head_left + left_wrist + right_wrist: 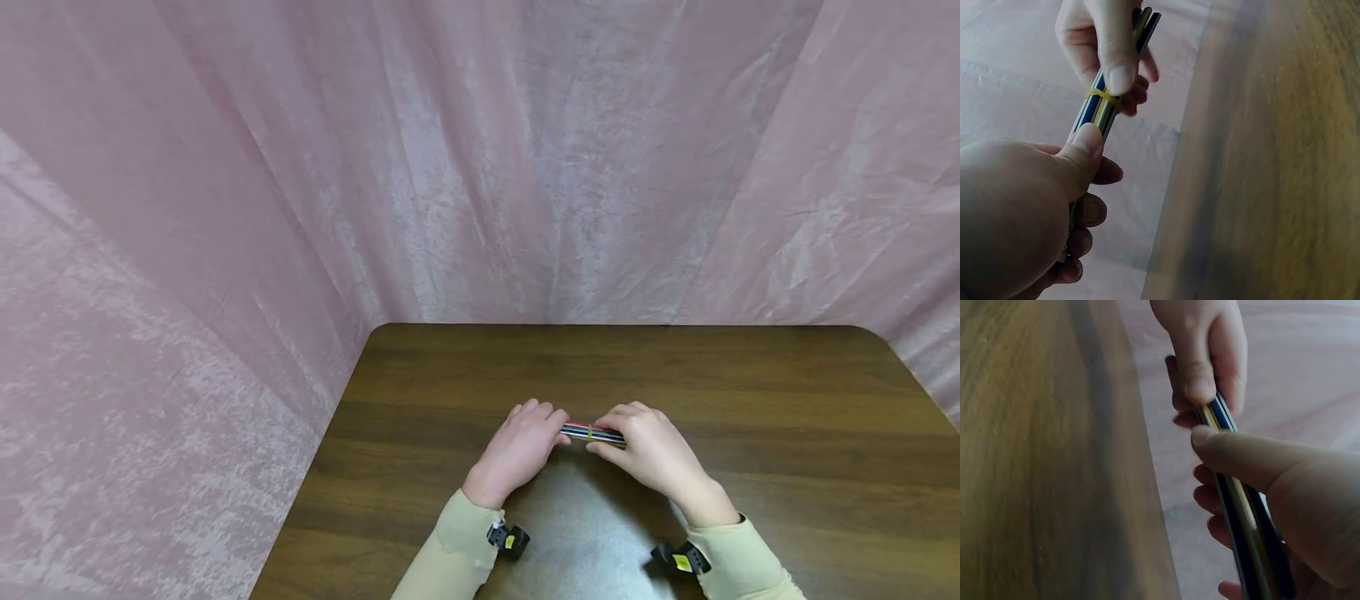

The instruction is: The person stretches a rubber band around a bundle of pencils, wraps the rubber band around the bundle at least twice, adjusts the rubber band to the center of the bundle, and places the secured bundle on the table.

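A slim bundle of pencils point(577, 431), dark blue, yellow and whitish with a little red, spans the gap between both hands. A yellow rubber band point(1102, 95) circles it near the middle. The left hand point(519, 448) grips one end, its thumb along the top and fingers curled beneath. On the other side the right hand point(654, 447) holds the bundle, its thumb lying close by the band in the right wrist view. Dark pencil ends point(1147, 25) stick out past the right hand in the left wrist view. The palms hide much of the bundle.
Beneath the hands is a brown wood-grain table point(637, 367) with rounded far corners. Pink crushed-velvet curtains point(480, 167) hang behind it and along the left side. A small black camera point(510, 540) is strapped at the left wrist, another point(681, 558) at the right.
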`<state>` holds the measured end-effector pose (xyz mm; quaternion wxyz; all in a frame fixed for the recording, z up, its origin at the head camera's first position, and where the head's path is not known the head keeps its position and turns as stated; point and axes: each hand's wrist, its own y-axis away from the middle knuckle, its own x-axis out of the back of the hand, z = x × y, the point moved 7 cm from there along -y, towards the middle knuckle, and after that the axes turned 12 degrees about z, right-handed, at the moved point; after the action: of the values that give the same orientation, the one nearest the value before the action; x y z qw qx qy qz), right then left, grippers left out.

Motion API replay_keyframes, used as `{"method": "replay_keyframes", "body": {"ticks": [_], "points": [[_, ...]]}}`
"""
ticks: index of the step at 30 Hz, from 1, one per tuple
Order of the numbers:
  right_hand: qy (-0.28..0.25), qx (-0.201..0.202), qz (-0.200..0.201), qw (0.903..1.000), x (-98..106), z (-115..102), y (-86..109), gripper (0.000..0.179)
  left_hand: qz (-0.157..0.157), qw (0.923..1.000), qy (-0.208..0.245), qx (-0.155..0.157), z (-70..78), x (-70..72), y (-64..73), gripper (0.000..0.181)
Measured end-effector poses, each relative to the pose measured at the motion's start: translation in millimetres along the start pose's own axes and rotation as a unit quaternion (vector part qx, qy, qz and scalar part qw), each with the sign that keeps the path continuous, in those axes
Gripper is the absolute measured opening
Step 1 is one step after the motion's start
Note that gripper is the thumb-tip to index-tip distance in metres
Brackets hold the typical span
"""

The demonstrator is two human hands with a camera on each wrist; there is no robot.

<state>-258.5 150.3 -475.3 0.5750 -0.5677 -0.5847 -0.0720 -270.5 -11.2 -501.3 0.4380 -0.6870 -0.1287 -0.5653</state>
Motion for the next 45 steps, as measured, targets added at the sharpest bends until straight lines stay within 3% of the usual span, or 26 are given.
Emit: {"method": "replay_keyframes", "body": {"ticks": [4,8,12,16,19,23,28,32,40,45], "points": [[0.002,0.031,0.019,0.9993,-1,-5,-1.4,0.02,0.01,0.9999,-0.007,-0.012,2.1,0.9,0.2,0.026],[-0.002,0.02,0.008,0.9998,0,-1,-1.6,0.022,0.011,0.9999,-0.002,-0.011,0.4,0.8,0.1,0.026],[-0.01,-0.005,-0.012,0.9999,5,7,0.7,0.022,-0.009,0.9993,0.032,0.017,-5.4,-1.5,2.7,0.029],[-0.011,-0.004,-0.03,0.9995,7,15,0.5,0.02,-0.034,0.9956,0.075,0.046,-13.0,-6.4,4.2,0.034],[-0.005,0.01,-0.04,0.9991,3,21,-3.3,0.019,-0.047,0.9941,0.089,0.04,-18.7,-11.5,0.2,0.034],[0.005,0.015,-0.063,0.9979,-9,34,-11.6,0.018,-0.067,0.9939,0.084,0.023,-31.7,-25.6,-10.7,0.027],[0.005,-0.002,-0.098,0.9952,-31,55,-19.0,0.015,-0.087,0.9958,0.027,0.013,-47.6,-44.5,-22.1,0.029],[0.007,-0.012,-0.107,0.9942,-40,63,-21.5,0.015,-0.082,0.9966,-0.008,0.005,-53.5,-51.8,-27.0,0.032],[0.009,-0.018,-0.11,0.9937,-43,70,-21.5,0.016,-0.077,0.9964,0.023,0.024,-60.3,-60.8,-30.0,0.032],[0.013,-0.02,-0.113,0.9932,-39,74,-15.0,0.027,-0.089,0.9941,0.049,0.038,-63.3,-62.5,-27.2,0.037]]}}
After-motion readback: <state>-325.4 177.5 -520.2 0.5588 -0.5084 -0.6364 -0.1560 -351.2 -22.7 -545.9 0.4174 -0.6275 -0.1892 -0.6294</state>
